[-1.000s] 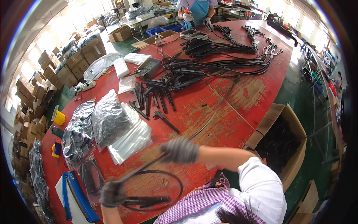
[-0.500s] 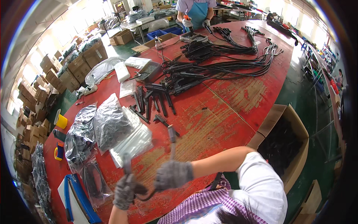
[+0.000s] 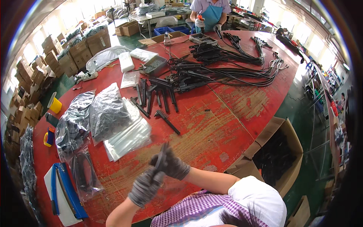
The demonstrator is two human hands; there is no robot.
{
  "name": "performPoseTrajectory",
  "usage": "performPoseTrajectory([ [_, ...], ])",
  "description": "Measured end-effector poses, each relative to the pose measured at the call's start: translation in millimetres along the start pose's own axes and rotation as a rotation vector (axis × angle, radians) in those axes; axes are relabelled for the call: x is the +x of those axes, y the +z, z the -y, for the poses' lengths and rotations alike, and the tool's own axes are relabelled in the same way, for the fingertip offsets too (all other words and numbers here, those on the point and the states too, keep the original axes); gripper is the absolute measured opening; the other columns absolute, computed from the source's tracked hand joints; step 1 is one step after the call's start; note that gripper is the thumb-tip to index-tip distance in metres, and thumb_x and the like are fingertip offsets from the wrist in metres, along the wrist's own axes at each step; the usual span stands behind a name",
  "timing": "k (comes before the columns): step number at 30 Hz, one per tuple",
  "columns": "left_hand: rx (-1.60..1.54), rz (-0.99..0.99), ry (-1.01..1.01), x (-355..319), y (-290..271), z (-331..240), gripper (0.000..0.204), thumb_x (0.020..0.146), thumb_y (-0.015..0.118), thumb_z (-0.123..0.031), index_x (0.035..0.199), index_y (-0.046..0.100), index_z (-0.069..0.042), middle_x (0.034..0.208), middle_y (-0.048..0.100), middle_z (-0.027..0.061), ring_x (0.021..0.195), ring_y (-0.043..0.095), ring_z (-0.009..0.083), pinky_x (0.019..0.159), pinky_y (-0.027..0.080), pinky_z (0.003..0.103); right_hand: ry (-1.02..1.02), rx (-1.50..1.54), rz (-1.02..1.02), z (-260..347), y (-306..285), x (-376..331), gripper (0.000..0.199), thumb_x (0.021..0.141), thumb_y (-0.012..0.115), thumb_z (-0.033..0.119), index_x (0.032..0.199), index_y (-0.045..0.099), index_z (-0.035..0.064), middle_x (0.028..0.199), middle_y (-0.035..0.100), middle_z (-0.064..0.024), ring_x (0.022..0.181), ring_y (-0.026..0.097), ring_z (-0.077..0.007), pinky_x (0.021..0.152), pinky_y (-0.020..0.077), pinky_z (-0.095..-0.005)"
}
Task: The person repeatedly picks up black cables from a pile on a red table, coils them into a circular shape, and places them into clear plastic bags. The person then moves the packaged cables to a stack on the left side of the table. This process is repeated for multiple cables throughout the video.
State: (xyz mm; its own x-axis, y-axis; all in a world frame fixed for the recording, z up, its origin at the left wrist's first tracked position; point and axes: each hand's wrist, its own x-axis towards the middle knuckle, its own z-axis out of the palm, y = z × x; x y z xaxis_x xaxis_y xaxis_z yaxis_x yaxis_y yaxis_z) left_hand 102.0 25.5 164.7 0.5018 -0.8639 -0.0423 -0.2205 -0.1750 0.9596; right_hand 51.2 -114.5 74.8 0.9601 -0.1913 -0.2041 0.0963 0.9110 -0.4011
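My left hand [image 3: 145, 186], in a grey work glove, is closed around the lower part of a dark, slim cable-like piece [image 3: 161, 158]. My right hand [image 3: 172, 164], gloved the same way, closes on its upper part just above. The two hands nearly touch over the near edge of the red table [image 3: 196, 151]. Much of the held piece is hidden by the gloves. Beyond them lies a single black toothed bar [image 3: 168, 123], with more black bars [image 3: 157, 96] farther back. Left of my hands are clear plastic bags [image 3: 128, 140].
Bundles of black cables [image 3: 242, 75] cover the far table. Filled bags [image 3: 75, 121], yellow tape rolls [image 3: 55, 104] and a blue-and-white holder [image 3: 70, 193] stand left. An open carton of black parts [image 3: 280, 155] is at the right. A co-worker in a blue apron [image 3: 210, 17] works opposite.
My hands were apart, with the cable's ends upright and a loop between them. Now they have come together on the piece, the right hand turned inward. The view has shifted slightly.
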Motion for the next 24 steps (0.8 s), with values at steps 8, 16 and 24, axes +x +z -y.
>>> performPoseTrajectory([
  [8, 0.835, 0.37, -0.123, -42, 68, 80, 0.037, 0.085, 0.047, -0.045, 0.084, 0.055, -0.009, 0.062, 0.062, 0.0151, 0.056, 0.061, 0.0323, 0.05, 0.046, 0.045, 0.419, -1.207, -0.198, 16, -89, 16, 0.062, 0.077, 0.056, 0.056, 0.116, 0.052, 0.0072, 0.11, 0.058, -0.0144, 0.106, 0.053, -0.0291, 0.089, 0.0437, -0.0423],
  [16, 0.754, 0.138, 0.102, -75, 80, 127, 0.044, 0.083, 0.05, -0.045, 0.107, 0.055, -0.008, 0.102, 0.06, 0.0162, 0.091, 0.058, 0.0321, 0.077, 0.045, 0.047, -0.538, -2.492, 0.085, -43, -105, -7, 0.057, 0.079, 0.055, 0.032, 0.131, 0.039, 0.0137, 0.136, 0.036, -0.0125, 0.125, 0.034, -0.0302, 0.102, 0.0273, -0.0463],
  [24, 0.608, -0.656, -0.655, -61, -8, 157, 0.081, 0.073, 0.061, -0.028, 0.136, 0.021, 0.003, 0.136, 0.033, 0.0236, 0.123, 0.037, 0.0376, 0.102, 0.03, 0.042, -0.689, -2.112, 0.021, -42, -94, 3, 0.048, 0.074, 0.054, 0.014, 0.122, 0.05, 0.0148, 0.127, 0.044, -0.0175, 0.118, 0.042, -0.0342, 0.102, 0.0298, -0.0441],
])
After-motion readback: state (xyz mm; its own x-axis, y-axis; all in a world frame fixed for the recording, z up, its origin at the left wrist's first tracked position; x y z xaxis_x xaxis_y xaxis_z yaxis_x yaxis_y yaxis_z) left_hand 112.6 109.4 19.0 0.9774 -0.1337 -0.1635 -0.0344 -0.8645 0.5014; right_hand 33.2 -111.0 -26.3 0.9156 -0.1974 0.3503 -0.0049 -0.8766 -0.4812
